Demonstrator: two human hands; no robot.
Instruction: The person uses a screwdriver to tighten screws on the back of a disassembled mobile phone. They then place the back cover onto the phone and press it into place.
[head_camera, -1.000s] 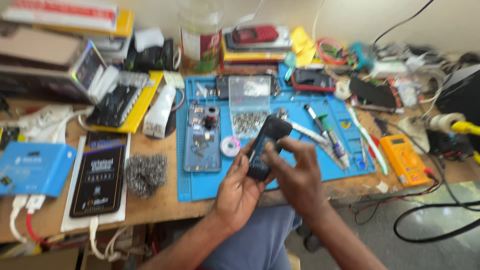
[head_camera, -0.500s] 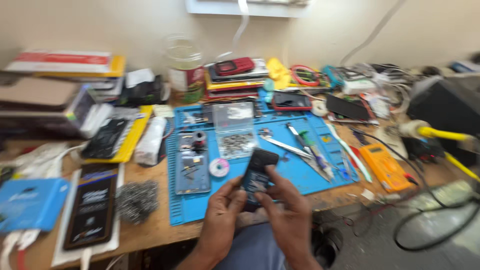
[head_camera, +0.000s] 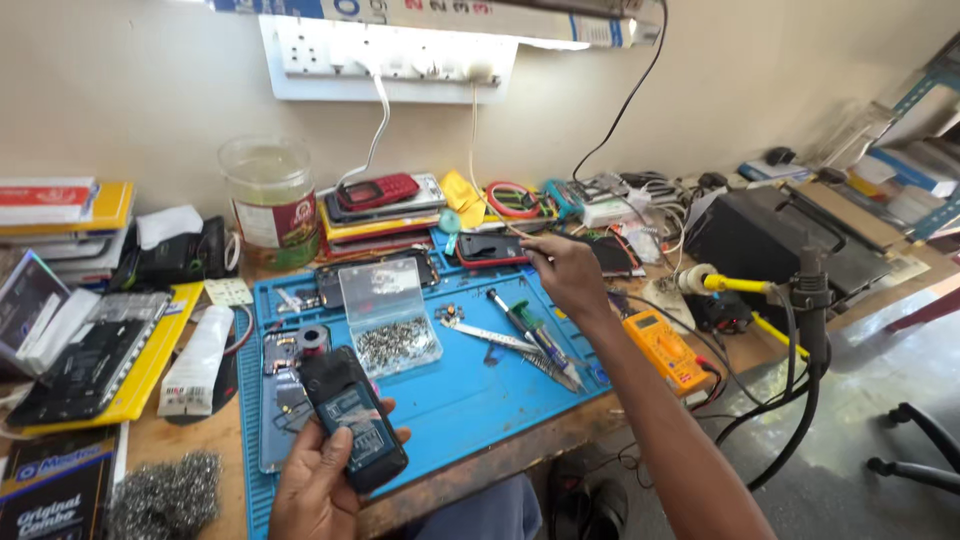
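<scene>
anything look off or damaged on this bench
The phone in the left hand lies open, its back cover off and insides bare. More bare phone parts lie on the blue mat. Nothing looks spilled.

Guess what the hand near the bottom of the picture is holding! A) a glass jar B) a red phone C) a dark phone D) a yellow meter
C: the left hand has its fingers wrapped around a dark phone above the blue mat.
</scene>
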